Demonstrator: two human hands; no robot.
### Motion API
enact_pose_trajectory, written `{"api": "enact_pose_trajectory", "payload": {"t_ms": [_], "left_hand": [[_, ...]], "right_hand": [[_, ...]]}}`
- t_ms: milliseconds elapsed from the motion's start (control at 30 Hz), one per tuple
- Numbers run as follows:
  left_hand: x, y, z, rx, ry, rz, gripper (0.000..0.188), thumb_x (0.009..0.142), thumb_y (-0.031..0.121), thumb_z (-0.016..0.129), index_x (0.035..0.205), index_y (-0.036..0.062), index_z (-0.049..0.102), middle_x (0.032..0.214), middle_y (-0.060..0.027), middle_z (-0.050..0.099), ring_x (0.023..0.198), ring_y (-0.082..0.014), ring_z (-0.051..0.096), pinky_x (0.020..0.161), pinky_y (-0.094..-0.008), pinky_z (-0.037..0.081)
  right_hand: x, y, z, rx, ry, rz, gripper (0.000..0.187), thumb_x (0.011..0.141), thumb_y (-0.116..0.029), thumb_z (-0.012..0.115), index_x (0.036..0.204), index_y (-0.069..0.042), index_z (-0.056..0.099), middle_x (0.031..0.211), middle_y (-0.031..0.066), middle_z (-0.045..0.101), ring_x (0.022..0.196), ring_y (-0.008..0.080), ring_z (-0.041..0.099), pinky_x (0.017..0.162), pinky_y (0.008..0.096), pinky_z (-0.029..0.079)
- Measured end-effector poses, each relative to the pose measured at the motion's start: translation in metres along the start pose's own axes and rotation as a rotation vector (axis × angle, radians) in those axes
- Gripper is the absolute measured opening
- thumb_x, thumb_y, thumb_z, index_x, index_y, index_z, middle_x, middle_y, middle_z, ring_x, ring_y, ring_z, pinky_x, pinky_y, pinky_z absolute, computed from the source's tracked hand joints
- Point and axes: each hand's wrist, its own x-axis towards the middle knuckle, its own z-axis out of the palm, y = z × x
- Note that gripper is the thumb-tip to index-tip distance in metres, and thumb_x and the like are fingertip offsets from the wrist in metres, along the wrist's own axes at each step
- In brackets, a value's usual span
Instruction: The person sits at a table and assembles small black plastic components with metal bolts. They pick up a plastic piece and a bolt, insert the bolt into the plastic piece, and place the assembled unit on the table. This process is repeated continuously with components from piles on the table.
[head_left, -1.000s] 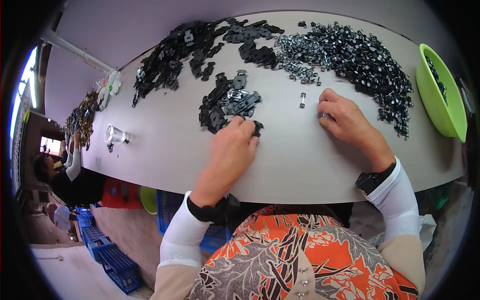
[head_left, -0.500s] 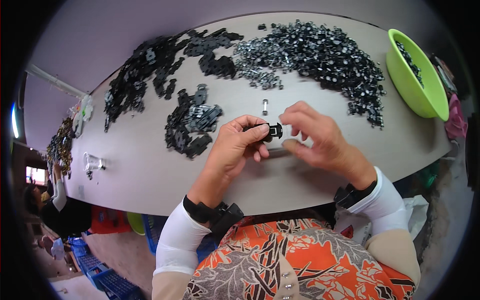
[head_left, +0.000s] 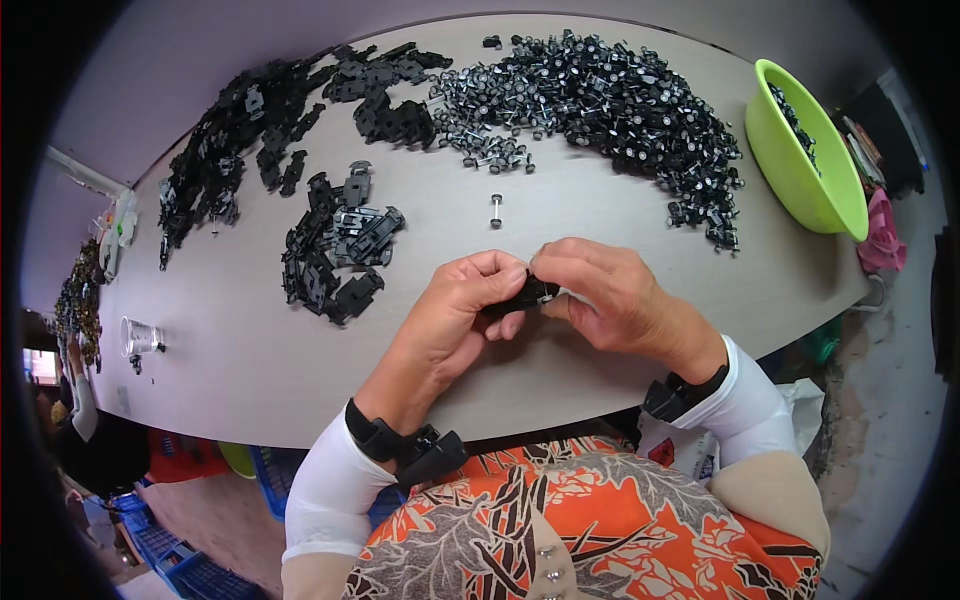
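Observation:
My left hand (head_left: 450, 302) is closed around a black plastic toy car chassis (head_left: 518, 297), thumb on top and fingers beneath. My right hand (head_left: 618, 300) meets the chassis at its right end, thumb and fingers pinched around a thin pale wheel axle (head_left: 547, 295); the fingers hide most of it. Just beyond the hands, a single loose axle with two dark wheels (head_left: 496, 211) lies on the table. To the left of my hands is a small heap of black chassis (head_left: 340, 248).
A large pile of wheeled axles (head_left: 630, 112) spreads across the far side, beside a long pile of chassis (head_left: 225, 135). A lime-green basin (head_left: 843, 190) stands at the right edge. A clear cup (head_left: 138, 338) sits at left. Another person (head_left: 98, 445) works at far left.
My right hand has moved in from just right of the chassis, and its fingers have closed at the chassis end. The view has shifted slightly, moving the table's contents leftward.

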Motion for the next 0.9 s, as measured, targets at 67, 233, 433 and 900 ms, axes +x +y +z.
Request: {"api": "enact_pose_trajectory", "payload": {"t_ms": [67, 233, 433, 900], "left_hand": [[-0.002, -0.001, 0.004, 0.016, 0.020, -0.001, 0.014, 0.090, 0.018, 0.062, 0.087, 0.0050, 0.059, 0.071, -0.0014, 0.058, 0.054, -0.0103, 0.053, 0.046, -0.0207, 0.035], [-0.005, 0.004, 0.007, 0.165, 0.041, -0.004, 0.014, 0.089, 0.017, 0.063, 0.089, 0.0040, 0.059, 0.072, -0.0027, 0.059, 0.053, -0.0103, 0.054, 0.046, -0.0201, 0.036], [-0.004, 0.004, 0.007, 0.154, 0.120, 0.075, 0.015, 0.089, 0.014, 0.062, 0.097, 0.0008, 0.059, 0.079, -0.0073, 0.062, 0.056, -0.0137, 0.062, 0.047, -0.0217, 0.048], [-0.002, 0.006, 0.012, 0.157, 0.115, -0.018, 0.019, 0.090, 0.019, 0.061, 0.099, 0.0013, 0.059, 0.080, -0.0073, 0.063, 0.055, -0.0137, 0.062, 0.046, -0.0214, 0.048]], "right_hand": [[0.000, -0.003, 0.001, 0.021, -0.005, -0.003, 0.050, 0.065, 0.003, 0.074, 0.111, -0.003, 0.054, 0.091, 0.0110, 0.062, 0.077, 0.0275, 0.063, 0.062, 0.0337, 0.052], [-0.002, -0.012, 0.004, 0.017, 0.035, 0.050, 0.050, 0.066, 0.001, 0.075, 0.111, -0.003, 0.053, 0.093, 0.0117, 0.061, 0.075, 0.0290, 0.062, 0.062, 0.0335, 0.052], [-0.020, 0.007, -0.046, -0.187, -0.005, 0.400, 0.031, 0.074, -0.001, 0.064, 0.104, -0.003, 0.056, 0.096, 0.0119, 0.057, 0.081, 0.0320, 0.060, 0.067, 0.0382, 0.051], [-0.036, 0.024, -0.075, -0.218, 0.053, 0.665, 0.025, 0.071, 0.008, 0.055, 0.095, 0.000, 0.060, 0.101, 0.0116, 0.058, 0.076, 0.0283, 0.060, 0.068, 0.0345, 0.049]]}}
